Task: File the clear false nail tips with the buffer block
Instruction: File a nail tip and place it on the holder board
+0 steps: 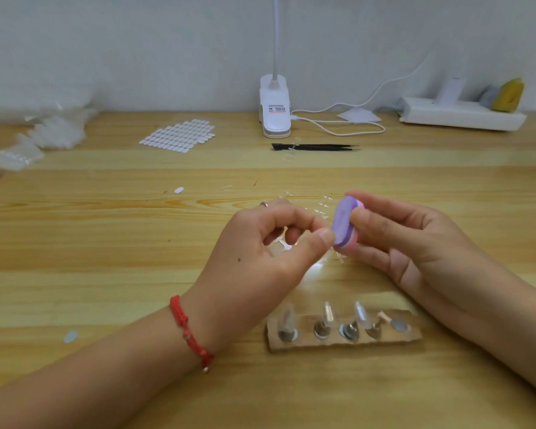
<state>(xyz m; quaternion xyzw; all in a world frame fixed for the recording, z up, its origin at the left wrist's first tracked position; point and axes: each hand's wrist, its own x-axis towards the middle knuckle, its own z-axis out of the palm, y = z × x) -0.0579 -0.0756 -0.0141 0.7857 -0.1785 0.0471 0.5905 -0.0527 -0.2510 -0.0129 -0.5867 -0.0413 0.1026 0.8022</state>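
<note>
The right hand (415,243) holds the block (344,221) above the counter (106,274), its long axis nearly upright. Just left of it, the left hand (257,255) keeps a narrow grip: thumb and forefinger pinch at the purple face, probably on a tip, which is hidden.

Small nail-craft workstation, prob. home or small studio. Evidence: wood-grain counter (106,258) against plain white wall (136,41); clip-on lamp (274,109) w/ cable; power strip (461,114); black tweezers (316,147); sheet of adhesive tabs (178,136); clear nail tips (328,312) on stands in cardboard strip (344,343).
</note>
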